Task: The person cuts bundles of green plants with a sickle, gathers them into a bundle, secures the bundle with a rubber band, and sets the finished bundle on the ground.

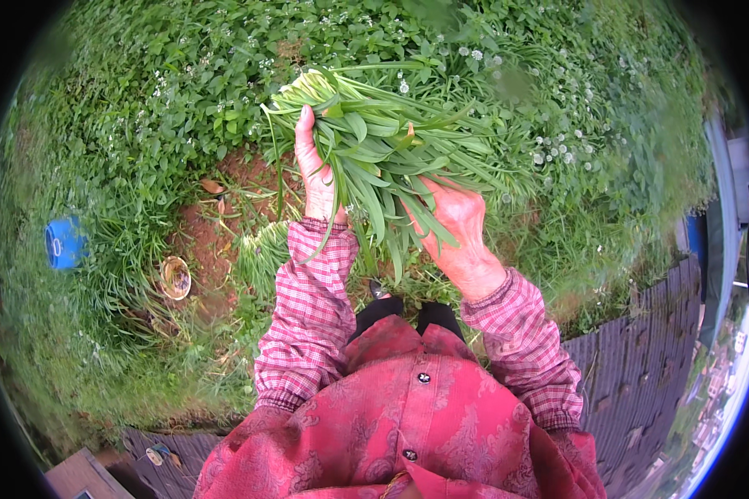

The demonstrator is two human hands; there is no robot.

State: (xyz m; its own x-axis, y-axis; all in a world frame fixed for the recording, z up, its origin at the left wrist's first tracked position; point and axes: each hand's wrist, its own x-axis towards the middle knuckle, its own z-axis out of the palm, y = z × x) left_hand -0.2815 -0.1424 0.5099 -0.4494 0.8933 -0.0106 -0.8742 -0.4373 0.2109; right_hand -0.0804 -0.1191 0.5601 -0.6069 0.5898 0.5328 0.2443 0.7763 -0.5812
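A thick bunch of flat-leaved, chive-like greens [381, 131] is held up in front of me. Its pale cut ends point to the upper left, and the leaf tips spread and droop to the right. My left hand [314, 162] grips the bunch near the cut ends, thumb up along the near side; the other fingers are hidden behind it. Farther along, my right hand [452, 209] holds the leafy part from below, its fingers mostly covered by leaves. Beneath my left forearm, a second heap of cut greens [262, 252] lies on the ground.
Bare reddish soil [206, 249] shows left of my arms, with a small round basin [176, 278] on it. A blue plastic container [65, 242] stands farther left. White-flowered plants [558, 150] grow beyond. Dark corrugated roofing [636, 349] borders the lower right.
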